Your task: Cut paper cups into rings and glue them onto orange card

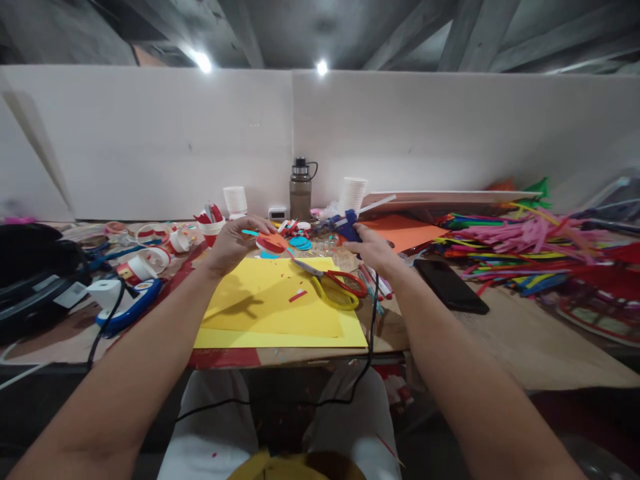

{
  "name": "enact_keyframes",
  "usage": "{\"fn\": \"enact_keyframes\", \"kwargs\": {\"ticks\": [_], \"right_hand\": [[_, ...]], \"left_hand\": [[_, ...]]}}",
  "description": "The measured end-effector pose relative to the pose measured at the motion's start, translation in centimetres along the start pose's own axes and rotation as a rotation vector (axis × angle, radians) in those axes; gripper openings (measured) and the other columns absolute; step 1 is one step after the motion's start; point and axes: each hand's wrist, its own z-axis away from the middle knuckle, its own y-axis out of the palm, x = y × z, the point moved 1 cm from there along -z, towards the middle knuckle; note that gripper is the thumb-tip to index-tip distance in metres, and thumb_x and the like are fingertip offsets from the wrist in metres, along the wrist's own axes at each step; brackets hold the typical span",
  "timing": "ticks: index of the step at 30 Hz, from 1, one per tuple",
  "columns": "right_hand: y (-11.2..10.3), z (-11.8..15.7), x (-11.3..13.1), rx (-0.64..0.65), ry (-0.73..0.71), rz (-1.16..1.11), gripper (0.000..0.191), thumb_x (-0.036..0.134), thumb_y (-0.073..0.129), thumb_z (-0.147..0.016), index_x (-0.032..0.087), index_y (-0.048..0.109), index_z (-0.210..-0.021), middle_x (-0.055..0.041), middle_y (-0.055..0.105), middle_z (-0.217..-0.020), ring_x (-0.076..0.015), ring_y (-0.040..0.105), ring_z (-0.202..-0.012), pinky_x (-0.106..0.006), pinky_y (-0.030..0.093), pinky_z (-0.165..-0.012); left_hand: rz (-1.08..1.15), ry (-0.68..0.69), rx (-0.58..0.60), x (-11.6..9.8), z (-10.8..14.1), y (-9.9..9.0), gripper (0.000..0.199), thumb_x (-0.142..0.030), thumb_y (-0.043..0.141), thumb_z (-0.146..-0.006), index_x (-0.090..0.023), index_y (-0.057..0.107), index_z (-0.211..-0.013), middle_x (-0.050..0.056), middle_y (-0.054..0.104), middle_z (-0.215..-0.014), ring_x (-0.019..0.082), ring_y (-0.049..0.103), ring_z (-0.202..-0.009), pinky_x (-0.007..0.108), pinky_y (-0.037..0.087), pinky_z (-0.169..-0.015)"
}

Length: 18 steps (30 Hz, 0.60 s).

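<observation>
Holding a small red, orange and white piece with light-blue parts (273,245) in our left hand (237,241), pinched by the fingertips above the far edge of the yellow paper sheets (280,313). Our right hand (373,248) is wrapped around a dark-blue glue gun (351,231), a translucent glue stick (379,205) protruding from its back. Piece and gun are apart; the gun's tip is too blurred to tell whether glue is out.

Progress, as we judge it: cutting is at least partly done, since a thin red paper scrap (298,297) and smaller bits lie on the yellow sheets, and the metal scissors with red and yellow handles (334,283) rest there unheld. Joining looks under way, but we cannot tell which of the piece's parts are already fixed.

Further out, flat light-blue discs (301,243) lie loose just beyond the sheets, apparently unused. A red-and-white paper cup (212,230) with red pieces in it stands beside our left hand. Two stacks of white paper cups (353,195) stand at the back, seemingly untouched, as does the heap of pink fuzzy stems (525,233) to the right on the brown bench (530,340).
</observation>
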Motion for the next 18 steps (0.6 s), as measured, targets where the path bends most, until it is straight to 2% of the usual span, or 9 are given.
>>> {"fn": "enact_keyframes", "kwargs": {"ticks": [2, 6, 9, 12, 14, 15, 18], "right_hand": [[0.3, -0.7, -1.1, -0.025, 0.166, 0.19, 0.034, 0.029, 0.053, -0.078, 0.016, 0.063, -0.108, -0.0072, 0.067, -0.098, -0.0193, 0.06, -0.084, -0.027, 0.046, -0.073], [1.3, -1.5, -2.9, 0.024, 0.261, 0.337, 0.028, 0.03, 0.05, -0.081, 0.016, 0.067, -0.099, -0.011, 0.069, -0.097, -0.0231, 0.061, -0.086, -0.029, 0.045, -0.072], [1.9, -1.6, -3.5, 0.028, 0.323, 0.436, 0.03, 0.034, 0.054, -0.081, 0.015, 0.068, -0.099, -0.016, 0.067, -0.101, -0.0293, 0.059, -0.098, -0.036, 0.043, -0.082], [2.0, -1.2, -3.0, -0.1, 0.338, 0.589, 0.04, 0.039, 0.059, -0.08, 0.01, 0.065, -0.107, -0.0228, 0.059, -0.117, -0.0368, 0.047, -0.117, -0.049, 0.034, -0.095], [2.2, -0.6, -1.8, -0.162, 0.204, 0.645, 0.039, 0.039, 0.06, -0.08, 0.011, 0.064, -0.107, -0.0215, 0.057, -0.119, -0.0355, 0.045, -0.117, -0.05, 0.033, -0.095], [2.5, -0.3, -1.0, -0.134, 0.087, 0.602, 0.032, 0.036, 0.06, -0.081, 0.013, 0.065, -0.103, -0.0182, 0.059, -0.114, -0.0317, 0.049, -0.112, -0.045, 0.035, -0.093], [3.9, 1.2, 1.6, 0.189, -0.334, 0.352, 0.015, 0.024, 0.057, -0.084, 0.018, 0.067, -0.093, -0.0074, 0.065, -0.097, -0.0207, 0.055, -0.094, -0.034, 0.038, -0.085]], "left_hand": [[0.018, -0.006, -0.017, 0.2, 0.0, 0.0, 0.025, -0.027, 0.084, -0.058, -0.018, 0.068, -0.074, 0.007, 0.071, -0.09, 0.02, 0.065, -0.091, 0.035, 0.051, -0.085], [0.055, -0.029, -0.017, 0.3, 0.1, 0.2, 0.029, -0.029, 0.086, -0.056, -0.018, 0.068, -0.075, 0.008, 0.071, -0.093, 0.021, 0.065, -0.096, 0.037, 0.05, -0.09], [0.076, -0.045, -0.006, 0.1, 0.1, 0.4, 0.03, -0.03, 0.086, -0.056, -0.017, 0.067, -0.075, 0.008, 0.071, -0.093, 0.021, 0.065, -0.096, 0.037, 0.05, -0.09], [0.101, -0.055, 0.01, 0.0, 0.2, 0.5, 0.03, -0.03, 0.086, -0.057, -0.016, 0.067, -0.076, 0.008, 0.071, -0.091, 0.021, 0.066, -0.093, 0.036, 0.051, -0.087], [0.124, -0.054, 0.012, 0.2, 0.1, 0.5, 0.029, -0.029, 0.085, -0.058, -0.017, 0.067, -0.076, 0.007, 0.071, -0.091, 0.02, 0.067, -0.091, 0.035, 0.051, -0.085], [0.131, -0.052, 0.008, 0.4, 0.1, 0.5, 0.028, -0.029, 0.085, -0.058, -0.017, 0.067, -0.076, 0.007, 0.071, -0.09, 0.02, 0.067, -0.09, 0.034, 0.051, -0.084], [0.133, -0.06, -0.011, 1.0, 0.0, 0.4, 0.029, -0.026, 0.085, -0.057, -0.017, 0.067, -0.077, 0.006, 0.072, -0.089, 0.019, 0.067, -0.089, 0.033, 0.052, -0.081]]}}
